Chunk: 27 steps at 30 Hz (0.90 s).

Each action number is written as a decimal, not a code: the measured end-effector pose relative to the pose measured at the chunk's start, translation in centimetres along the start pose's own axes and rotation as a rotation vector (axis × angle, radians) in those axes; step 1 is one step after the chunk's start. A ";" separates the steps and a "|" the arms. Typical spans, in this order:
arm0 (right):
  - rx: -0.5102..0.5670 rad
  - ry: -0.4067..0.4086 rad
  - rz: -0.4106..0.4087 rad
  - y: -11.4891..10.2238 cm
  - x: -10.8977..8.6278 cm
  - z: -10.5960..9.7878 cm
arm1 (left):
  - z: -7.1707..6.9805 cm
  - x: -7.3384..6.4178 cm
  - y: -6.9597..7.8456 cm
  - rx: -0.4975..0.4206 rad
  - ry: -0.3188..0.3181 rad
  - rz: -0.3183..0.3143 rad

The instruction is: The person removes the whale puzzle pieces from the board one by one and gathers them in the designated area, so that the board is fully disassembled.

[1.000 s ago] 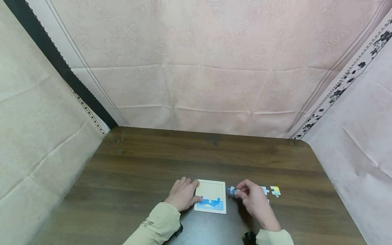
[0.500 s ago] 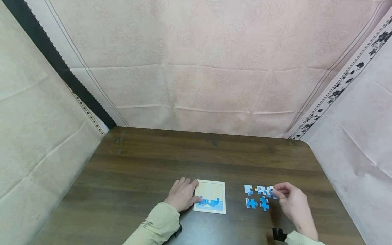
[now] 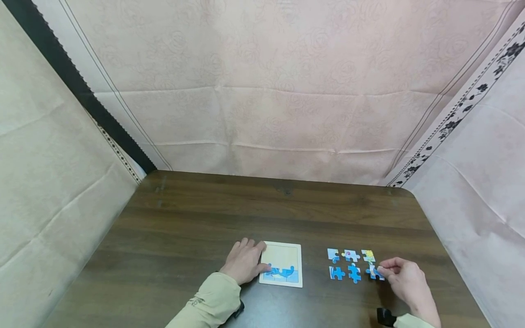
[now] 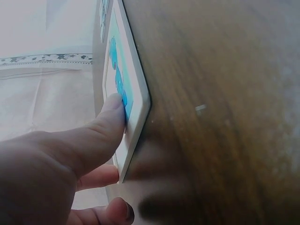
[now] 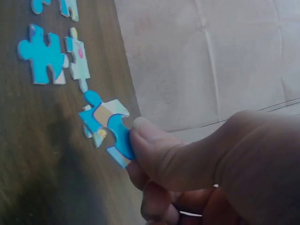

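Table (image 3: 205, 209); tray (image 3: 300, 262) with blue pieces (image 3: 289, 273)

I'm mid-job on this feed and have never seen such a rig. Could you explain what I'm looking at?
There is no machine here: a person works with two bare hands. The wide pictures are filmed from the person's head; the close ones are filmed from the left and right wrists, each showing its own hand. On the brown table lies a pale puzzle board with a blue picture in its near part. The left hand rests at its left side. To the right lie five loose puzzle pieces. The right hand pinches a sixth piece.
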State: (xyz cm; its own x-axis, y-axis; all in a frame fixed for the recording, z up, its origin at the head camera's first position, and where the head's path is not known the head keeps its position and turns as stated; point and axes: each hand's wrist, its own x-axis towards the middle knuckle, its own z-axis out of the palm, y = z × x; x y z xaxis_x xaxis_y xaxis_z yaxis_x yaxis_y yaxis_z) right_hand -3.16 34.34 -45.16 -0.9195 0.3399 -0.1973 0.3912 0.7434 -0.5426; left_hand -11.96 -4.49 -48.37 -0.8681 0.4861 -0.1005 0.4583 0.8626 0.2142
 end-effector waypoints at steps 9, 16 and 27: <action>0.004 -0.014 0.002 0.2 0.4 0.6 | 0.1 0.0 0.0 -0.008 0.002 0.003; -0.014 -0.011 -0.021 0.4 0.5 0.9 | 0.0 0.1 0.0 -0.007 0.002 -0.001; -0.021 -0.016 0.005 0.6 0.7 1.2 | 0.0 0.0 0.0 -0.009 0.000 -0.001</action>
State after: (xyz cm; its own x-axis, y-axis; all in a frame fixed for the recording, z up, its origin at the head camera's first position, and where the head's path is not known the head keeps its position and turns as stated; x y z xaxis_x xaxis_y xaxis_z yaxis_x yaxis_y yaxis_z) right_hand -3.61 34.31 -46.58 -0.9178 0.3349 -0.2132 0.3967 0.7538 -0.5239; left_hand -11.99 -4.44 -48.36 -0.8687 0.4851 -0.1004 0.4556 0.8618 0.2230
